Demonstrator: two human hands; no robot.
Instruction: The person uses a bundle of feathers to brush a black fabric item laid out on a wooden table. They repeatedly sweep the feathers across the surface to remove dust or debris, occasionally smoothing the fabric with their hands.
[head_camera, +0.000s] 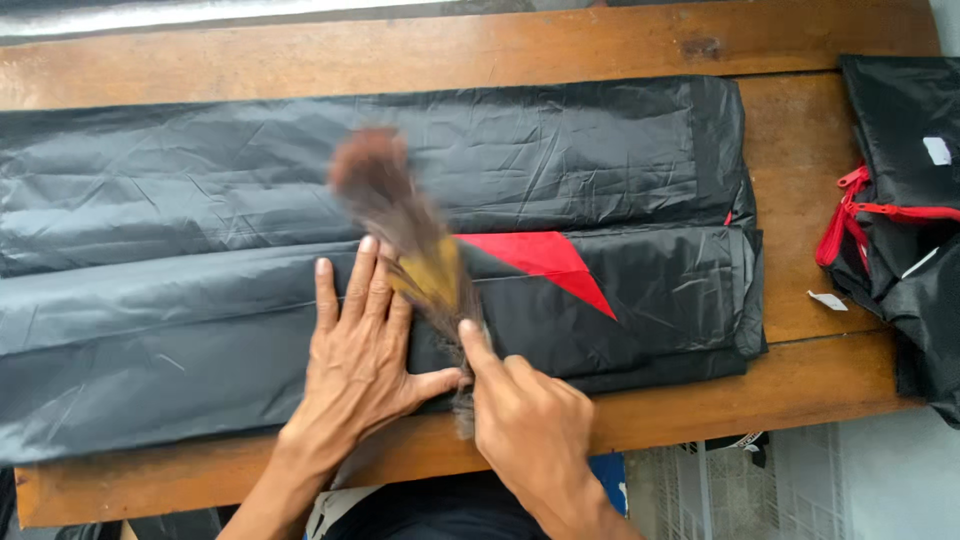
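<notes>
Your left hand (355, 350) presses flat, fingers spread, on the folded black fabric (300, 270) lying across the wooden table (800, 270). Your right hand (525, 415) pinches a blurred brush (405, 225) above it.

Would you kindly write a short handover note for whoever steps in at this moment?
Left hand: open, pressed flat on the folded black fabric.
Right hand: gripping the handle of a brush, which is motion-blurred over the fabric.
The fabric lies folded lengthwise along the wooden table, a red triangle panel showing beside the brush.
A second black piece with a red zipper sits at the table's right end.
How much fabric is already brushed cannot be told.
</notes>
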